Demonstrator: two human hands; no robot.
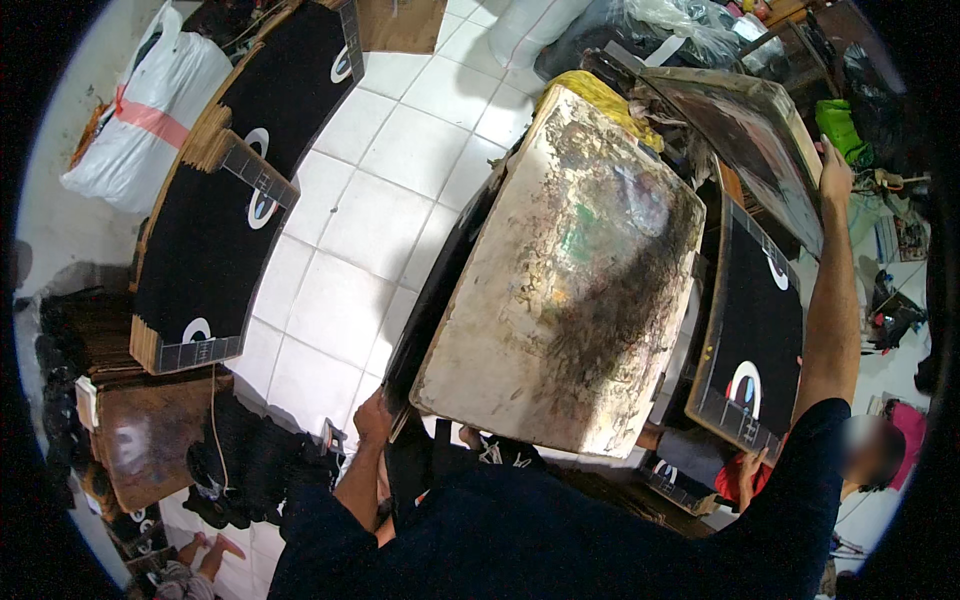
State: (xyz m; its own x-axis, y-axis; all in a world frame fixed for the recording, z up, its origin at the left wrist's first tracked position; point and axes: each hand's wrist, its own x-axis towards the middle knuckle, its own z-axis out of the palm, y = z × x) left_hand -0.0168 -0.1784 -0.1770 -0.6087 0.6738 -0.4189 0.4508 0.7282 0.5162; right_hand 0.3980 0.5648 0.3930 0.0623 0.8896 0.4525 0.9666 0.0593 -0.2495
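The black printed sheet (755,330) lies flat to the right of the stained bench (570,290), a white round mark near its close end and a ruled strip along its edge. It looks like thin card: light and fairly stiff, likely to bow if lifted by one corner, so an edge or two opposite sides would be the safest places to hold it.

Above it, the hinged printing frame (745,140) is tilted up, dark and grimy. The right hand (835,165) is raised to the frame's far edge, the grip wrapped over that rim. The frame seems rigid and weightier than the card, and its ink-crusted face would be messy to touch, so the bare rim is the sensible hold.

The left hand (372,415) sits at the near left corner of the bench, by a dark stack of sheets standing along its side; whether its grip is closed on anything I cannot tell from here.

The bench top is pale, worn, and smeared with old paint and dark ink. A long curved stack of black sheets (245,190) rests on the white tiled floor (370,220), with a white sack (150,110) beyond it. Another person (740,475) crouches low at the right.
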